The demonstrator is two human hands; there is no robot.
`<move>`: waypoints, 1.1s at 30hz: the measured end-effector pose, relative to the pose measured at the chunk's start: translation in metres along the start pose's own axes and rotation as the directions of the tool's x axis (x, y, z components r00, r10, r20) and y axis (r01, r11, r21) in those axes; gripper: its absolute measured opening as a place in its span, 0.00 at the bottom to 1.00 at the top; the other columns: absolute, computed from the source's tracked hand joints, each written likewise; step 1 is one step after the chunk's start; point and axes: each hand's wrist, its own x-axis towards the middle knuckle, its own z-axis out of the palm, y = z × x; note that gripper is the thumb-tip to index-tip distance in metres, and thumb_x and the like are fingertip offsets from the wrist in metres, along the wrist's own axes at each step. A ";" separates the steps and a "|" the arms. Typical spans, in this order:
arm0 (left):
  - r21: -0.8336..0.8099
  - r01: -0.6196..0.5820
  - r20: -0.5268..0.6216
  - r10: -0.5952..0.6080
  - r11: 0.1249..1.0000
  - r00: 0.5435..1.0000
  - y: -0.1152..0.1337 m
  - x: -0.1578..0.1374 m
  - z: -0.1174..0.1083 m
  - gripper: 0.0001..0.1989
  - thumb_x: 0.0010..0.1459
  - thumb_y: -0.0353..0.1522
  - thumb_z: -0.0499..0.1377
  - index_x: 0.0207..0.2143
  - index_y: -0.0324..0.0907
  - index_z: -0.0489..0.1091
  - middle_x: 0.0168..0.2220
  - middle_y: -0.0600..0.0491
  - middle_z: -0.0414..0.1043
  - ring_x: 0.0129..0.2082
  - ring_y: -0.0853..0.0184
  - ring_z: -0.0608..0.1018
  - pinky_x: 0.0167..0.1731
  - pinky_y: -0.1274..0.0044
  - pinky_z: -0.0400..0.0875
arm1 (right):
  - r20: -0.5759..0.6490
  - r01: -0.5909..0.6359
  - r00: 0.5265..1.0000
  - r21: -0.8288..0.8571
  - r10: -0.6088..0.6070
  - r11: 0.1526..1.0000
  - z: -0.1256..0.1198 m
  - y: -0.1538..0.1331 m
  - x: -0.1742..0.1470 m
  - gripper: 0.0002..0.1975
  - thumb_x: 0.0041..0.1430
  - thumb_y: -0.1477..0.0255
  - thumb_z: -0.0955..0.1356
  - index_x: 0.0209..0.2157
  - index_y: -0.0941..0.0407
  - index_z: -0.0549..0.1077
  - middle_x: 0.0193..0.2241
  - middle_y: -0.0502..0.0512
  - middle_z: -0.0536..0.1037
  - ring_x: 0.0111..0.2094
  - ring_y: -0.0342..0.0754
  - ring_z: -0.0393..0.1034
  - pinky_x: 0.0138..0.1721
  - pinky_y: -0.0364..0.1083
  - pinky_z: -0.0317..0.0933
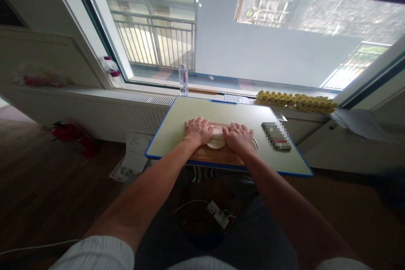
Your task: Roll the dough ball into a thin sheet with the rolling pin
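Note:
A pale rolling pin (217, 132) lies crosswise over a flat round of dough (215, 144). My left hand (198, 130) is laid over the pin's left part, its fingers draped forward across it. On the right part rests my right hand (238, 136), held the same way, with both thumbs pointing inward. The pin's ends are hidden beneath my palms. Under the dough is a brown wooden board (218, 157), set on a small pale green table (167, 135) with a blue edge. A ring-shaped handle (255, 145) shows beside my right hand.
A pixelated dark object (276, 136) lies on the table's right side. Along the windowsill are a clear bottle (183, 80), a keyboard-like white item (236, 98) and yellow egg-carton-like strips (294, 101). Below are a power strip (217, 214) and a red fire extinguisher (68, 132).

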 end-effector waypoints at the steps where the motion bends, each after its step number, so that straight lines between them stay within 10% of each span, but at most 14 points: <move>1: -0.001 -0.003 -0.014 0.003 1.000 1.000 0.000 -0.004 0.000 0.31 0.72 0.50 0.43 0.68 0.54 0.68 0.74 0.50 0.62 0.71 0.53 0.66 0.69 0.56 0.57 | -0.016 0.015 1.000 -0.009 -0.015 1.000 0.000 0.000 -0.004 0.31 0.75 0.55 0.55 0.64 0.60 0.72 0.63 0.70 0.74 0.64 0.67 0.63 0.66 0.67 0.49; 33: -0.051 -0.146 -0.266 0.128 0.988 0.956 -0.006 -0.109 0.018 0.31 0.76 0.44 0.45 0.75 0.42 0.59 0.74 0.45 0.60 0.75 0.53 0.61 0.72 0.51 0.55 | -0.344 0.125 0.932 0.024 -0.109 0.992 0.035 0.008 -0.118 0.36 0.77 0.54 0.58 0.72 0.67 0.61 0.72 0.72 0.63 0.72 0.67 0.53 0.70 0.65 0.47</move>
